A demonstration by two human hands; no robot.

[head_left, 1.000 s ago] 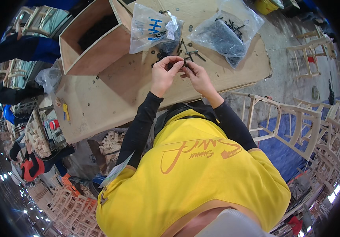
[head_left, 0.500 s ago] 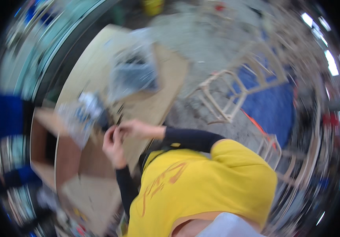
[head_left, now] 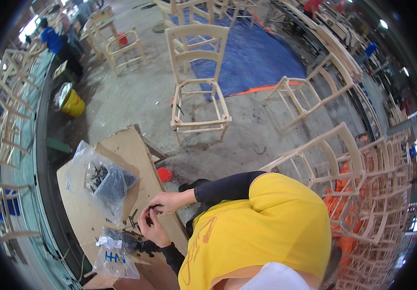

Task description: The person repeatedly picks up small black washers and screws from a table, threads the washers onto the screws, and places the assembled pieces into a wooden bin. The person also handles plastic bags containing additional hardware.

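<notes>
My left hand (head_left: pixel 153 229) and my right hand (head_left: pixel 171 201) meet above the near edge of a wooden worktable (head_left: pixel 80 220). Both are closed, with fingertips pinched around a small dark piece of hardware (head_left: pixel 156 208), too small to make out fully. Beside my left fingers, several dark bolts (head_left: pixel 133 218) lie loose on the tabletop. A clear plastic bag (head_left: pixel 114 186) of black hardware rests farther up the table. Nearer to me lies a second clear bag (head_left: pixel 116 263) with blue marking, next to a pile of small dark round parts (head_left: pixel 143 246).
An unfinished wooden chair frame (head_left: pixel 200 92) stands ahead, near a blue floor sheet (head_left: pixel 252 60). More chair frames (head_left: pixel 378 193) crowd the right. A red container (head_left: pixel 165 174) sits beside the table, and a yellow bucket (head_left: pixel 73 104) stands left. People (head_left: pixel 53 41) are at far left.
The view has swung round and sharpened from blur, so the chairs ahead now show upright. My hands stay together at the table's edge, still pinching.
</notes>
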